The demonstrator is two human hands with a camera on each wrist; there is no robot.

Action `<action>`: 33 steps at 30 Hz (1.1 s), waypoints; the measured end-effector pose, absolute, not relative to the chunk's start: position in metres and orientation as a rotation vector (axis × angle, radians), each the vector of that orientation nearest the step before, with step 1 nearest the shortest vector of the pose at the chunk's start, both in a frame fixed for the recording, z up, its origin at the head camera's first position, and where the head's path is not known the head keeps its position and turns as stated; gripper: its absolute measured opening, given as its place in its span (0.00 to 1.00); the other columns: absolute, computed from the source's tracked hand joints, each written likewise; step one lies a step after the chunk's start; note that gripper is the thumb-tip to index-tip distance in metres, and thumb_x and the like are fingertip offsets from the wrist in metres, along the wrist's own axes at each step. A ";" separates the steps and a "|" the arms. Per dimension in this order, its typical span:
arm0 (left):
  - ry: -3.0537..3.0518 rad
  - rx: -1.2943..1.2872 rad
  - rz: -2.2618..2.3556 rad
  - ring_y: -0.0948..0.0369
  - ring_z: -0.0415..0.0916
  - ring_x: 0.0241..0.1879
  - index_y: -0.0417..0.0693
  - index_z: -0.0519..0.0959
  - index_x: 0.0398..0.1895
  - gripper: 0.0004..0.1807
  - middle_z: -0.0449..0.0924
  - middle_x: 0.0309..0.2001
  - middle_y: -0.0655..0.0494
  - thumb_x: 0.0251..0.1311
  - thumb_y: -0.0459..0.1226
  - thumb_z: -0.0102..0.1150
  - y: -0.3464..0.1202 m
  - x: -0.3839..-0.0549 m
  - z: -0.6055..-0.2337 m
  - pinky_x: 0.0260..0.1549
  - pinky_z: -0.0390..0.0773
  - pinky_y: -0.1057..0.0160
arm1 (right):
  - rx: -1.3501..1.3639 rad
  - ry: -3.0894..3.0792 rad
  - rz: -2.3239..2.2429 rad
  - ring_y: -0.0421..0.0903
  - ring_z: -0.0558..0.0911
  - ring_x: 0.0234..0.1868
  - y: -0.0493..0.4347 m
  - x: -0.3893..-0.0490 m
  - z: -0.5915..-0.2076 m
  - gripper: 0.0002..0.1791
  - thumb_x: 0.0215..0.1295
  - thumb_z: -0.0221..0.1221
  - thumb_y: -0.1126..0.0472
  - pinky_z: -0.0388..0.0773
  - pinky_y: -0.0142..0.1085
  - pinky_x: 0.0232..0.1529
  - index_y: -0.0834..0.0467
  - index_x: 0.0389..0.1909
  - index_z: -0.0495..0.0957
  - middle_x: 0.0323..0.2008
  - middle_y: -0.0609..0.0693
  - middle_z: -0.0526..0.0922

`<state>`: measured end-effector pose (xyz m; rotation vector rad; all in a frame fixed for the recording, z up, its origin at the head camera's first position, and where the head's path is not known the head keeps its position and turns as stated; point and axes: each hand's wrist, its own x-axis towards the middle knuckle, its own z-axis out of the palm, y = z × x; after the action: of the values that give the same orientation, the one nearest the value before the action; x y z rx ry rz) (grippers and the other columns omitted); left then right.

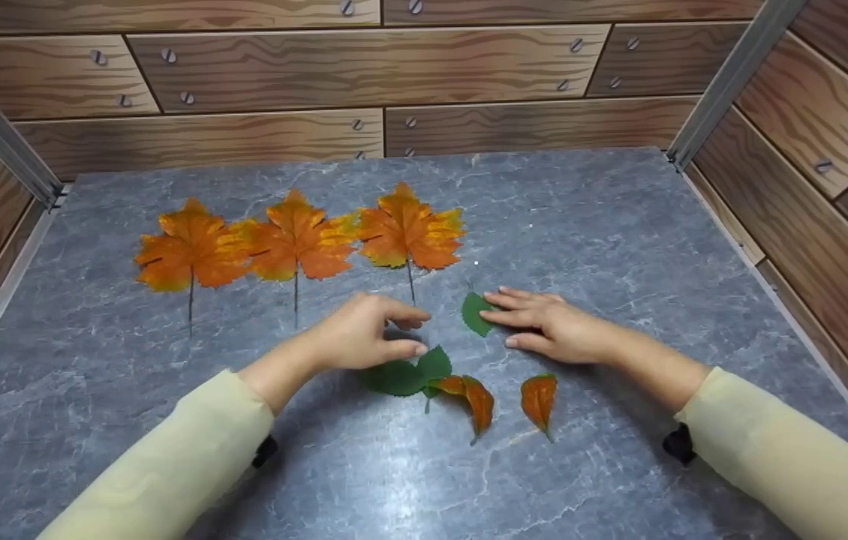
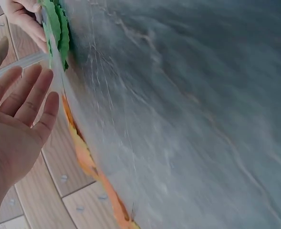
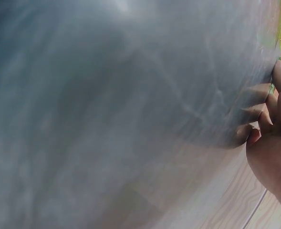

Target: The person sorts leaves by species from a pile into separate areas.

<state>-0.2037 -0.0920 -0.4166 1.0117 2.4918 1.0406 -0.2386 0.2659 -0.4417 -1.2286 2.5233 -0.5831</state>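
My right hand (image 1: 555,324) lies with straight fingers at a single green leaf (image 1: 475,316), fingertips over its right edge. To the left, my left hand (image 1: 364,330) hovers with relaxed, slightly bent fingers and an empty palm, which also shows in the left wrist view. Just below its thumb are green leaves (image 1: 397,379) with toothed edges. A curled orange-brown leaf (image 1: 479,405) overlaps their right end. Another small orange-brown leaf (image 1: 538,399) lies apart on the right. In the right wrist view the fingers (image 3: 259,95) reach down to the tabletop.
Three orange maple leaves with dark stems lie in a row at the back: left (image 1: 193,251), middle (image 1: 298,240) and right (image 1: 407,232). The grey marbled table (image 1: 604,217) is bounded by wood-patterned walls (image 1: 364,67) and metal corner posts (image 1: 732,82).
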 end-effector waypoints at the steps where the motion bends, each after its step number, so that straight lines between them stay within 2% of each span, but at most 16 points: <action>1: 2.475 0.995 1.047 0.53 0.84 0.58 0.41 0.82 0.67 0.27 0.86 0.59 0.47 0.71 0.45 0.70 -0.089 -0.206 -0.418 0.60 0.81 0.48 | -1.229 2.521 -0.584 0.57 0.55 0.83 0.266 -0.239 -0.442 0.29 0.81 0.59 0.52 0.53 0.67 0.76 0.49 0.79 0.70 0.82 0.51 0.60; 7: 2.420 0.967 1.018 0.54 0.84 0.56 0.42 0.83 0.67 0.25 0.87 0.57 0.48 0.69 0.42 0.72 -0.074 -0.215 -0.425 0.58 0.82 0.52 | -1.223 2.517 -0.574 0.57 0.54 0.83 0.267 -0.239 -0.442 0.30 0.81 0.59 0.51 0.52 0.67 0.76 0.48 0.80 0.69 0.83 0.50 0.59; 16: 2.453 1.116 0.894 0.54 0.79 0.51 0.46 0.87 0.62 0.24 0.84 0.54 0.49 0.64 0.43 0.77 -0.063 -0.219 -0.434 0.52 0.80 0.54 | -1.233 2.516 -0.576 0.58 0.54 0.83 0.267 -0.239 -0.442 0.30 0.81 0.59 0.51 0.53 0.67 0.76 0.49 0.80 0.69 0.83 0.51 0.59; 22: 2.470 1.126 0.858 0.54 0.78 0.52 0.49 0.87 0.61 0.25 0.83 0.54 0.52 0.61 0.44 0.79 -0.063 -0.219 -0.437 0.53 0.79 0.53 | -1.229 2.518 -0.570 0.58 0.54 0.83 0.266 -0.239 -0.441 0.30 0.81 0.58 0.51 0.52 0.67 0.76 0.49 0.80 0.69 0.83 0.51 0.59; 29: 2.496 1.188 0.829 0.54 0.77 0.52 0.51 0.92 0.51 0.18 0.83 0.50 0.53 0.58 0.44 0.81 -0.062 -0.216 -0.436 0.54 0.78 0.52 | -1.213 2.512 -0.584 0.58 0.54 0.83 0.266 -0.239 -0.441 0.29 0.81 0.58 0.52 0.52 0.67 0.76 0.49 0.80 0.69 0.83 0.51 0.59; 33: 2.494 1.213 0.766 0.54 0.77 0.53 0.54 0.91 0.50 0.17 0.82 0.51 0.55 0.58 0.45 0.81 -0.061 -0.213 -0.434 0.55 0.77 0.51 | -1.210 2.510 -0.589 0.58 0.54 0.83 0.266 -0.240 -0.442 0.29 0.81 0.59 0.52 0.52 0.67 0.76 0.49 0.80 0.69 0.83 0.51 0.59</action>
<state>-0.2131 -0.0606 -0.4342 1.2133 2.4937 0.7661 -0.2398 0.2662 -0.4422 -1.2095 2.5098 -0.5887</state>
